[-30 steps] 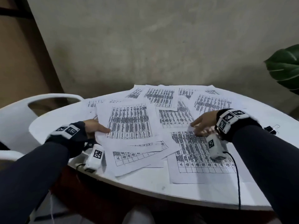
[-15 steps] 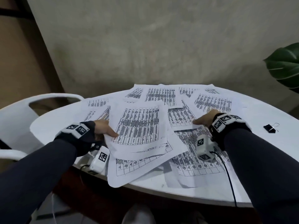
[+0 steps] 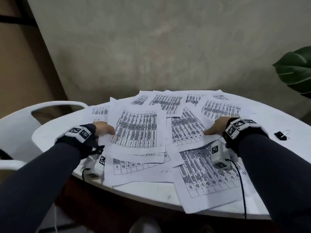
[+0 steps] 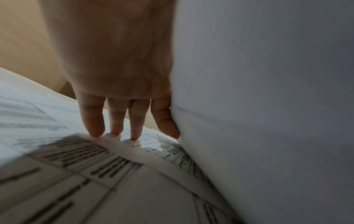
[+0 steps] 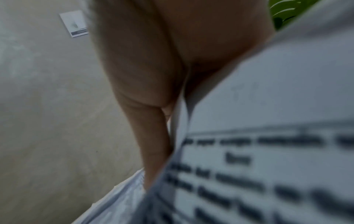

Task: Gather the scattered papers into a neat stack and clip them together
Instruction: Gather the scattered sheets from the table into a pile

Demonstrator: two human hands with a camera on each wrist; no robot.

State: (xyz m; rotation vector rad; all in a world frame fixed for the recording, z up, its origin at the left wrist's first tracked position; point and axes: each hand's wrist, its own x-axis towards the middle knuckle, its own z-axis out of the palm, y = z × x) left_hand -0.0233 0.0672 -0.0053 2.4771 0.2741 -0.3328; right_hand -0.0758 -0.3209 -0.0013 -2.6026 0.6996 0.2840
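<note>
Several printed sheets (image 3: 138, 128) lie scattered and overlapping on a white round table (image 3: 151, 192). My left hand (image 3: 105, 130) holds the left edge of a small bundle, thumb on top. In the left wrist view its fingers (image 4: 134, 118) reach straight under the raised sheet (image 4: 258, 106). My right hand (image 3: 215, 127) lies with straight fingers on the sheets at the right, pointing left; one sheet (image 5: 268, 136) bends up against its palm (image 5: 153, 136). A black binder clip (image 3: 281, 135) lies alone on the table to the right of that wrist.
A white plastic chair (image 3: 16, 125) stands at the table's left. Green plant leaves (image 3: 296, 71) hang at the far right. A grey wall rises just behind the table. One sheet (image 3: 207, 175) overhangs the near table edge.
The left hand has slid its bundle rightward toward the middle. The right hand has drawn the right sheets inward, and the near right sheet has slipped toward the front edge.
</note>
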